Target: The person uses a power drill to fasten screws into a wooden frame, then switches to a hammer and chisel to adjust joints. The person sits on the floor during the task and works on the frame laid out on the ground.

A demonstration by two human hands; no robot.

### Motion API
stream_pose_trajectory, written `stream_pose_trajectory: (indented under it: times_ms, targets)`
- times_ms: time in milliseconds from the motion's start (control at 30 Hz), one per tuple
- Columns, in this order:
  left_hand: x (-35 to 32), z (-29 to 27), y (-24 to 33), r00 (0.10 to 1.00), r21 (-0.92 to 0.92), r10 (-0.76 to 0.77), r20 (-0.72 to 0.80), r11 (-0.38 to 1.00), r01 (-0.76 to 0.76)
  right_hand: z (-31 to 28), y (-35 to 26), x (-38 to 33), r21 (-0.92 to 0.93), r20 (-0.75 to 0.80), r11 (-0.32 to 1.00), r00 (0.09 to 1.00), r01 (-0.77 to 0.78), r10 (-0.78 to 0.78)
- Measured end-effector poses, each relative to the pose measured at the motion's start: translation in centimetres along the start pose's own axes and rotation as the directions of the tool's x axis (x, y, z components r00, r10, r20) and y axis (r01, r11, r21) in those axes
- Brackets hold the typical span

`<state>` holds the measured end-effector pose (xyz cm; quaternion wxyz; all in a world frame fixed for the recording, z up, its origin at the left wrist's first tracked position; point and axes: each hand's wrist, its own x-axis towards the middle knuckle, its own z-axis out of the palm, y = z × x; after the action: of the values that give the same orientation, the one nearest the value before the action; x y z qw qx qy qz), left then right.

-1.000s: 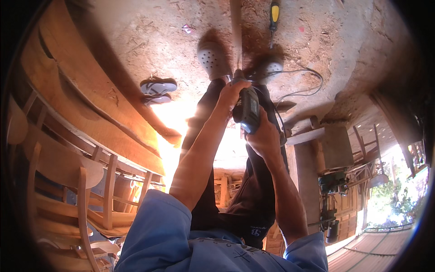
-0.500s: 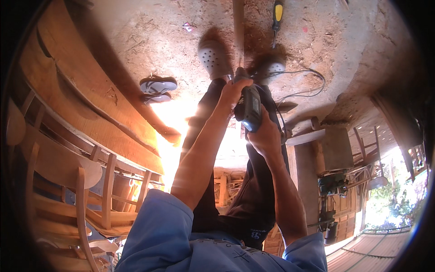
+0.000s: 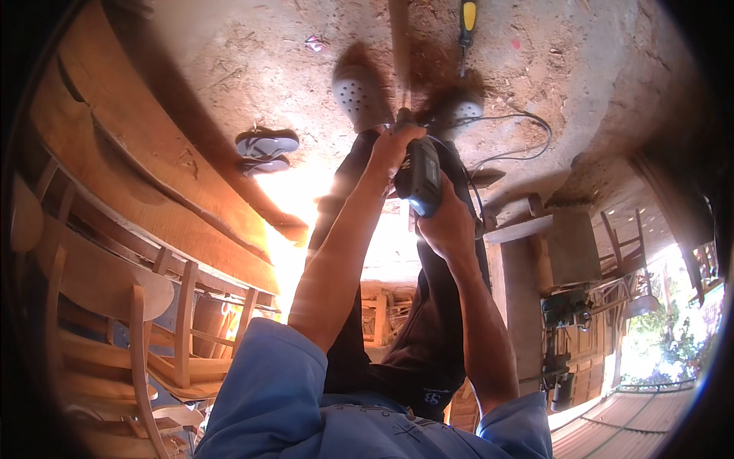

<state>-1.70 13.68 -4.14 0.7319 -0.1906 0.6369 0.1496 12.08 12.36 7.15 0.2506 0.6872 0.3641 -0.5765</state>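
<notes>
Between my legs, both hands hold a dark blue corded power tool (image 3: 419, 174); its exact kind is hard to make out. My left hand (image 3: 390, 155) is closed around its far part, near the front end. Closer to me, my right hand (image 3: 449, 223) wraps around the rear. A narrow wooden strip (image 3: 401, 42) runs away from the tool's front, between my grey clogs (image 3: 359, 93). The contact between tool and wood is hidden. A black cord (image 3: 527, 157) loops over the floor on the right.
A screwdriver (image 3: 468, 29) with a yellow and black handle lies beyond my right foot. Flip-flops (image 3: 266, 144) lie left of my feet. Long wooden planks (image 3: 164, 164) and wooden chairs (image 3: 138, 336) line the left side. A wooden block (image 3: 569, 246) stands at the right.
The power tool has tilted slightly in my hands, showing more of its side. Both hands keep their hold and stay in nearly the same place.
</notes>
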Motion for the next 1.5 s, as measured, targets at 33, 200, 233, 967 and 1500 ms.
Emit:
stream_pose_trajectory:
  times_ms: [33,200,233,967,1500]
  targets:
    - [0.1,-0.1,0.0,1.000,0.009,-0.002,0.002,1.000,0.002,0.0,0.0,0.0,0.006,-0.004,1.000,1.000,0.008,-0.008]
    - [0.6,-0.2,-0.3,1.000,0.022,0.026,-0.016,0.999,-0.026,0.2,0.1,0.3,0.006,-0.012,1.000,1.000,0.021,-0.021]
    - [0.7,-0.2,-0.3,0.999,0.038,0.039,-0.024,0.999,-0.038,0.2,0.2,0.4,0.001,-0.008,1.000,1.000,0.014,-0.014]
    - [-3.9,0.6,-1.0,1.000,-0.069,0.029,-0.011,0.997,-0.029,-0.6,0.9,-3.8,0.025,-0.058,0.988,0.987,0.150,-0.149]
    - [0.3,-0.2,-0.2,0.999,-0.090,-0.048,0.025,0.995,0.050,-0.2,0.3,0.2,-0.068,-0.054,0.992,0.992,0.110,-0.114]
